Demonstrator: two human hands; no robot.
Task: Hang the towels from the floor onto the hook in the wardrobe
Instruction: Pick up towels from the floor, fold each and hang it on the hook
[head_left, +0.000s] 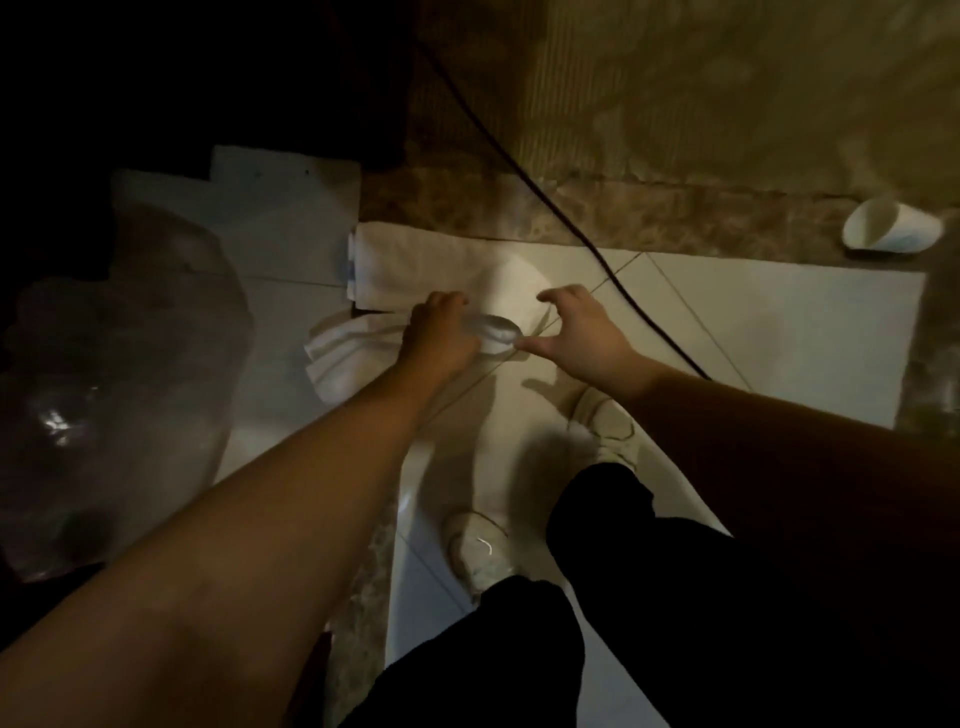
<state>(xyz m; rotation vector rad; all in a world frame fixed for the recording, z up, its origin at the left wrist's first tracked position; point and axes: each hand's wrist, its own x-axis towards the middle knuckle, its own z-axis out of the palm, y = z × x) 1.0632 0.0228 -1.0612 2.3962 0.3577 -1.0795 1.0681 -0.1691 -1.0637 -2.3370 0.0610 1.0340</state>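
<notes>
Two white towels lie on the pale tiled floor in front of me. A folded towel (436, 265) lies flat farther away. A bunched smaller towel (343, 353) lies nearer and to the left. My left hand (441, 332) grips this bunched towel at its right end, where a loop of cloth (493, 332) sticks out. My right hand (576, 327) hovers just right of that loop with fingers spread, thumb tip near the cloth. No wardrobe or hook is in view.
A black cable (545, 208) runs diagonally across the floor behind my right hand. A white paper cup (891, 226) lies tipped at the right. A clear plastic bag (119, 364) fills the left. My shoes (480, 551) and dark trousers are below.
</notes>
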